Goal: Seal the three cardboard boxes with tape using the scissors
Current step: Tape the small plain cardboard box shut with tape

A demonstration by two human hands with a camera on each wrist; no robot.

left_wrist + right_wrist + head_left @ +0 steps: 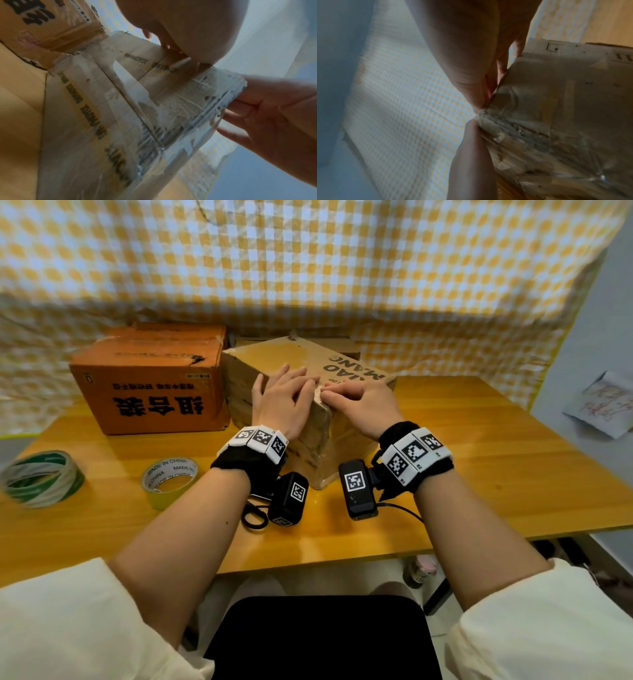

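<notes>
Both hands (284,402) flat | brown box (342,440) top-near edge | scissors (255,517) beside

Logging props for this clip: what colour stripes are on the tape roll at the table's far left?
Green and white stripes on the tape roll, clearest in the head view.

scissors (255,513) mostly hidden under left wrist.
</notes>
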